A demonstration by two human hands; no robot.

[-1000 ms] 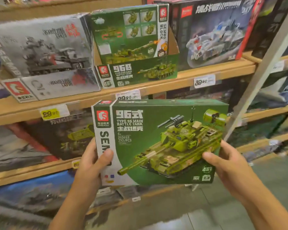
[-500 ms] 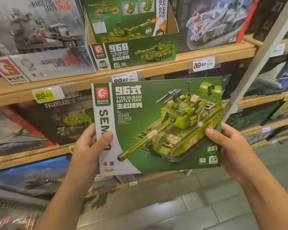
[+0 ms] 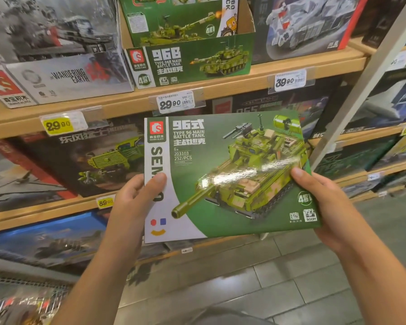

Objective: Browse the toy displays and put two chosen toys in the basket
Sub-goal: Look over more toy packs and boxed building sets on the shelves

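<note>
Wooden shelving [image 3: 220, 89] runs across the whole view in tiers, each tier packed with boxed building sets. Grey tiled floor [image 3: 279, 285] below.

Grey "Wandering Earth" box [image 3: 63, 76] on upper tier at left. Just right of it, an open green display carton [image 3: 190, 62] marked "96B", standing on the same tier, more green boxes upright inside.

Green tank box [image 3: 225, 174] held in front of the shelves, between the middle tiers, touching no shelf. Long axis runs left–right, slightly tilted with right end lower. Printed face towards camera, text upright; pictured tank's gun points down-left. Glare streak across the middle.

Left hand [image 3: 131, 202] grips the box's left edge: thumb on the white side strip, fingers curled behind. Right hand [image 3: 326, 202] grips the right edge: thumb on the front, fingers hidden behind.

Price tags on shelf edges: yellow "29.90" tag [image 3: 58, 125], white "29.90" tag [image 3: 174, 103], white "39.90" tag [image 3: 290, 80]
</note>
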